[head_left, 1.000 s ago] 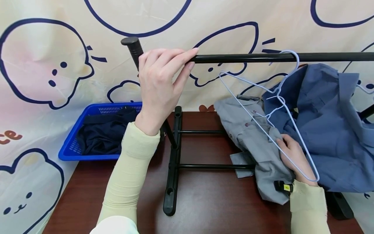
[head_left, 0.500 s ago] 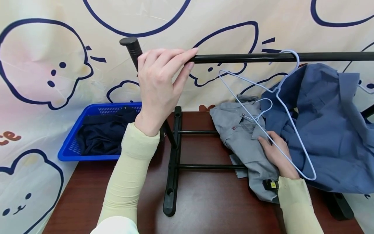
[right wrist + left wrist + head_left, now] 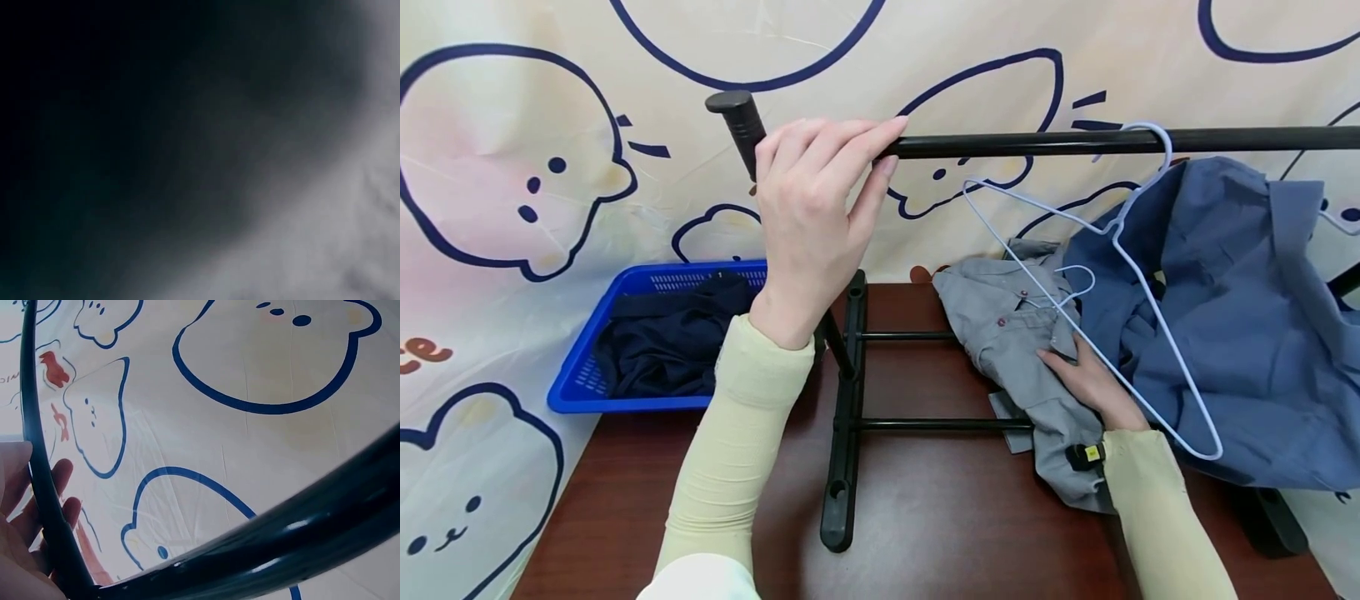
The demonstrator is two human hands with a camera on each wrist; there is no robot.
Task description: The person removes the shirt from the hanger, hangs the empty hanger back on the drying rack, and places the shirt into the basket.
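Observation:
At the upper left of the rack, my left hand grips the black rail; the left wrist view shows its fingers round the bar. A grey buttoned shirt lies bunched below the rail, with the hook of a pale hanger sticking out of it. My right hand holds this shirt at its right side, fingertips hidden by the cloth. Another light-blue hanger hangs bare from the rail, in front of my right wrist. The right wrist view is dark and blurred, with grey cloth at its lower right.
A blue shirt hangs at the right. A blue basket with dark navy clothing stands at the left. The rack's black foot and crossbars rest on the brown table.
My right hand has moved left with the grey shirt, then shifted a little further along it. The hook in the shirt now lies further from the bare hanger's neck. My left hand stays put.

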